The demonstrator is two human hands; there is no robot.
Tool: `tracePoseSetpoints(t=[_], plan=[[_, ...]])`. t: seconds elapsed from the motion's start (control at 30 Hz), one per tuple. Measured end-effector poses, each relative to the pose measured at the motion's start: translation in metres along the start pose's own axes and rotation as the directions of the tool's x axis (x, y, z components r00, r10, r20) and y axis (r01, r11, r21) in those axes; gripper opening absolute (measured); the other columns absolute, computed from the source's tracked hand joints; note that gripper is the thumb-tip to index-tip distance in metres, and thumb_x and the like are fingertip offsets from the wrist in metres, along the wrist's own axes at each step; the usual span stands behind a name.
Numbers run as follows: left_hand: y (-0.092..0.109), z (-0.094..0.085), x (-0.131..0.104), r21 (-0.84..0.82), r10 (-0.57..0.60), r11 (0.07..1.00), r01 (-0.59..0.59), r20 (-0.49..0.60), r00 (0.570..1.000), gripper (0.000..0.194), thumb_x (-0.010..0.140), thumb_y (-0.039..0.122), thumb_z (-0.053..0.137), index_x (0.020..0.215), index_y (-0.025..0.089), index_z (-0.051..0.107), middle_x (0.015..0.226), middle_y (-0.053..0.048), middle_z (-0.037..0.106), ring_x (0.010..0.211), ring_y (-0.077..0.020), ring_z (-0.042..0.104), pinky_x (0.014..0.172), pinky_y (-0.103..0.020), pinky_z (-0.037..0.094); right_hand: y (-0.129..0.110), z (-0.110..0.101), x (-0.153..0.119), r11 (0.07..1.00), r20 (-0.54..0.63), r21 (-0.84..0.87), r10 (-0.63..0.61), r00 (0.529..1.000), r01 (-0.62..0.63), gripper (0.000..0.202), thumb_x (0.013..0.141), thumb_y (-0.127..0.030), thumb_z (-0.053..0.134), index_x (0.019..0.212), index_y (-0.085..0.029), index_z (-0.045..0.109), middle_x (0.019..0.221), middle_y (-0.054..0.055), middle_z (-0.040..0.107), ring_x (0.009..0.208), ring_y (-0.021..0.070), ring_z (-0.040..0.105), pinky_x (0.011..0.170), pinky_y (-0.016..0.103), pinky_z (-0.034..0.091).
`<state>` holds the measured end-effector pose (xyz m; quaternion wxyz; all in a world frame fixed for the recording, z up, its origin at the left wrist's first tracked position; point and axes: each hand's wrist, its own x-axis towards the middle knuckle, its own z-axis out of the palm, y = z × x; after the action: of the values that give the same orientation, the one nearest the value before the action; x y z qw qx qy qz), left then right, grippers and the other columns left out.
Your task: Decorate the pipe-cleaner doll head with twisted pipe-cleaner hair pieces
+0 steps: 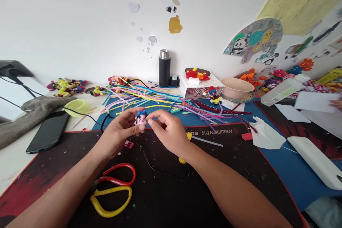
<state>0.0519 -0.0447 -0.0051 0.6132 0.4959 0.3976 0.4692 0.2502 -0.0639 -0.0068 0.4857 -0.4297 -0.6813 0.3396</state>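
Between the thumb and fingers of my left hand is a small pipe-cleaner doll with a blue top, a red tip, black strands and a pale pink lower part. My right hand is at the doll's right edge, thumb and forefinger pinched together; what lies between them is too small to make out. Below my hands, scissors with one red and one yellow handle lie on the black mat. A thin dark cord curves across the mat. Yellow bits show beside my right wrist.
Many coloured pipe cleaners lie behind my hands. A black thermos, white box and pink bowl stand by the wall. A phone lies left; another person's hand shows far right near white paper.
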Motion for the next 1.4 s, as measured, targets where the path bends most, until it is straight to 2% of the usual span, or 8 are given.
tracePoseSetpoints(t=[0.17, 0.33, 0.67, 0.9, 1.13, 1.4], plan=[[0.0021, 0.0006, -0.0006, -0.003, 0.006, 1.000, -0.006, -0.009, 1.000, 0.068, 0.061, 0.028, 0.106, 0.123, 0.025, 0.079, 0.092, -0.001, 0.073, 0.077, -0.0160, 0.063, 0.060, -0.022, 0.054, -0.0008, -0.0006, 0.0008, 1.000, -0.025, 0.017, -0.008, 1.000, 0.008, 0.014, 0.102, -0.033, 0.063, 0.103, -0.023, 0.073, 0.060, -0.008, 0.049, 0.054, 0.0124, 0.047, 0.056, 0.028, 0.035], [0.0021, -0.0004, -0.0013, 0.009, 0.005, 1.000, -0.005, -0.006, 1.000, 0.068, 0.061, 0.030, 0.106, 0.123, 0.026, 0.078, 0.092, -0.001, 0.073, 0.077, -0.0160, 0.063, 0.061, -0.022, 0.054, 0.0006, 0.0005, 0.0003, 1.000, -0.004, -0.001, 0.006, 1.000, -0.006, 0.013, 0.101, -0.033, 0.066, 0.102, -0.023, 0.073, 0.060, -0.008, 0.049, 0.054, 0.0124, 0.047, 0.056, 0.029, 0.033], [0.0010, -0.0004, -0.0022, 0.058, 0.007, 0.998, -0.007, -0.001, 1.000, 0.064, 0.071, 0.039, 0.102, 0.129, 0.027, 0.076, 0.094, -0.002, 0.071, 0.080, -0.0164, 0.062, 0.063, -0.023, 0.054, -0.0010, 0.0013, -0.0010, 0.999, 0.021, -0.024, 0.041, 0.999, -0.041, 0.011, 0.099, -0.034, 0.069, 0.100, -0.024, 0.071, 0.059, -0.009, 0.050, 0.052, 0.0126, 0.045, 0.057, 0.029, 0.031], [0.0025, 0.0014, -0.0026, 0.060, 0.004, 0.998, -0.004, -0.002, 1.000, 0.066, 0.070, 0.037, 0.102, 0.128, 0.025, 0.076, 0.094, -0.002, 0.071, 0.079, -0.0169, 0.063, 0.064, -0.024, 0.054, 0.0014, 0.0014, 0.0002, 0.997, -0.001, -0.056, 0.046, 0.999, -0.046, 0.009, 0.098, -0.032, 0.067, 0.099, -0.023, 0.070, 0.060, -0.009, 0.050, 0.053, 0.0127, 0.047, 0.057, 0.029, 0.032], [0.0040, 0.0024, -0.0026, 0.054, 0.002, 0.999, -0.002, -0.007, 1.000, 0.070, 0.062, 0.030, 0.105, 0.126, 0.027, 0.077, 0.095, -0.003, 0.072, 0.080, -0.0185, 0.063, 0.064, -0.025, 0.054, 0.0008, 0.0010, 0.0001, 0.995, -0.011, -0.077, 0.063, 0.998, -0.063, 0.011, 0.098, -0.033, 0.066, 0.098, -0.023, 0.070, 0.061, -0.007, 0.052, 0.055, 0.0137, 0.049, 0.059, 0.029, 0.034], [0.0001, 0.0003, -0.0019, 0.118, 0.044, 0.992, -0.045, 0.009, 0.999, 0.059, 0.074, 0.037, 0.099, 0.128, 0.027, 0.076, 0.100, -0.003, 0.071, 0.091, -0.0209, 0.063, 0.073, -0.027, 0.054, -0.0004, 0.0003, 0.0004, 0.996, -0.016, -0.078, 0.052, 0.999, -0.053, 0.013, 0.100, -0.035, 0.065, 0.098, -0.023, 0.070, 0.062, -0.006, 0.055, 0.056, 0.0137, 0.051, 0.059, 0.029, 0.035]])
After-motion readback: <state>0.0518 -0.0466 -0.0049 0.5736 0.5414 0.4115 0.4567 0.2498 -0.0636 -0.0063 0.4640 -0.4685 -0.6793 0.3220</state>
